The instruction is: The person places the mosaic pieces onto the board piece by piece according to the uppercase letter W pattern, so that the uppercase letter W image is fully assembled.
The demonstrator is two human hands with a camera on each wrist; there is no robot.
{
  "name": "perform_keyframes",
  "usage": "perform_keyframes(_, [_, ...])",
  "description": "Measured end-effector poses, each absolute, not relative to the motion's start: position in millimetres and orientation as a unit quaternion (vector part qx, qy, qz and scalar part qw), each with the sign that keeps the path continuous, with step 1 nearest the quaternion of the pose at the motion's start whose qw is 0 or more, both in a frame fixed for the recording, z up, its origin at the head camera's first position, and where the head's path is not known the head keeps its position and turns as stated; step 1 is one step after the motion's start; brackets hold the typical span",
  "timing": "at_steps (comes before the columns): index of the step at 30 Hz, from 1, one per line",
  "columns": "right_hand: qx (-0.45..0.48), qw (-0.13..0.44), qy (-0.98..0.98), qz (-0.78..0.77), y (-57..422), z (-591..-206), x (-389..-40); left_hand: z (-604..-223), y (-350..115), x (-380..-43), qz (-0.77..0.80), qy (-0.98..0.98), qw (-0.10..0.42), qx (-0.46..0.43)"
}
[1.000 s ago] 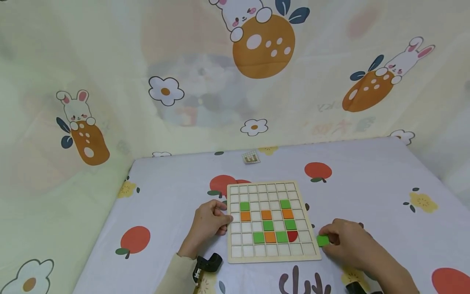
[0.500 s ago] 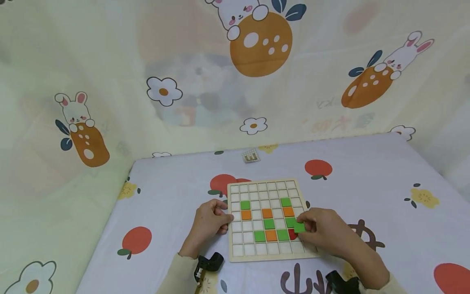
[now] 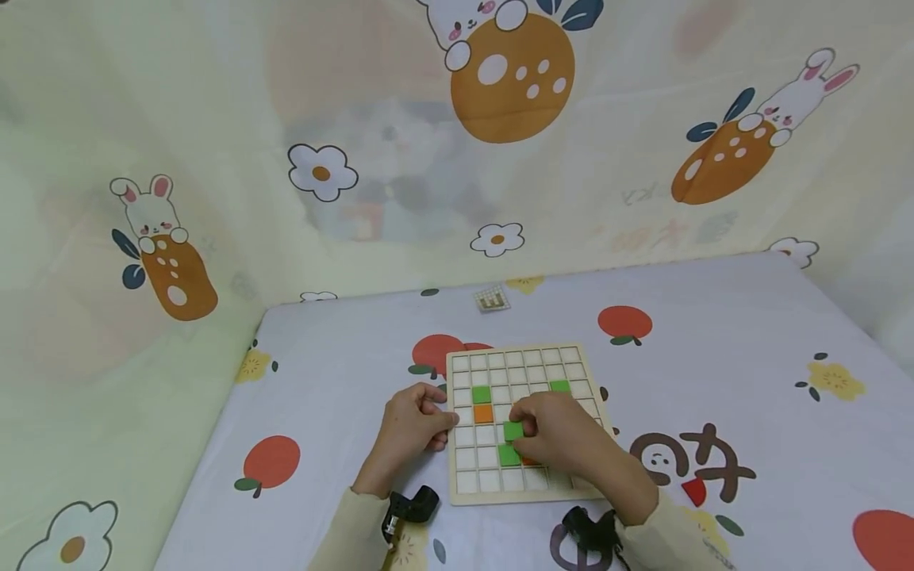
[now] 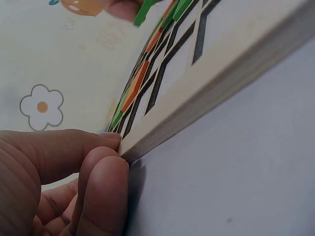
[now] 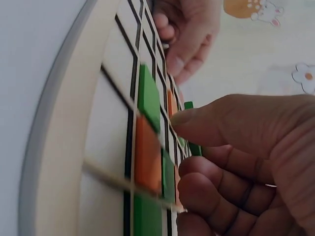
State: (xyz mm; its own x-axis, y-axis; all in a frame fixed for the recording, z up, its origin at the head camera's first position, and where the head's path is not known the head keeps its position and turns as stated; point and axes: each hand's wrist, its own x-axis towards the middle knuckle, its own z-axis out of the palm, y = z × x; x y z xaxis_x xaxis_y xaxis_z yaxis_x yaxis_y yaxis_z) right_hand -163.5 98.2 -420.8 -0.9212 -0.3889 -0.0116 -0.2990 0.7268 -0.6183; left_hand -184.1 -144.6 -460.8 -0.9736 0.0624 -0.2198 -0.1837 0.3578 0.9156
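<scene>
A wooden grid board (image 3: pixel 528 500) lies flat on the cloth-covered table. My left hand (image 3: pixel 407 424) holds its left edge between thumb and fingers, seen close up in the left wrist view. Over the middle of the grid, my right hand (image 3: pixel 564 432) pinches a green square tile (image 3: pixel 512 431), whose edge also shows beyond the thumb in the right wrist view. Set in the cells are a green tile (image 3: pixel 481 394) above an orange tile (image 3: pixel 483 414), plus another green tile (image 3: pixel 508 455) near the front. My right hand covers several other tiles in the head view.
Behind the board lies a small card (image 3: pixel 492 299) with a grid pattern. A patterned curtain (image 3: pixel 400 262) rises at the table's back edge. Fruit-print white cloth (image 3: pixel 343 357) covers the tabletop. Black camera mounts (image 3: pixel 410 507) sit on the wrists.
My right hand has carried the green tile leftward from beside the board's right edge to above the middle of the grid. My left hand stays at the left edge.
</scene>
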Motion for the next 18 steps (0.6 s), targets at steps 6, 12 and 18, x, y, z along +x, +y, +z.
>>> perform_keyframes(6, [-0.197, 0.07, 0.928, -0.308, 80.8, -418.1, -165.2, -459.2, -144.5, -185.0, 0.564, 0.817, 0.111, -0.042])
perform_keyframes(12, [-0.186, 0.076, 0.932, -0.301, 69.2, -417.6, -165.9, -459.0, -143.7, -185.2, 0.566, 0.815, 0.116, -0.044])
perform_keyframes(18, [-0.187, 0.077, 0.937, -0.284, 62.1, -421.6, -167.5, -457.6, -143.5, -184.7, 0.568, 0.813, 0.117, -0.046])
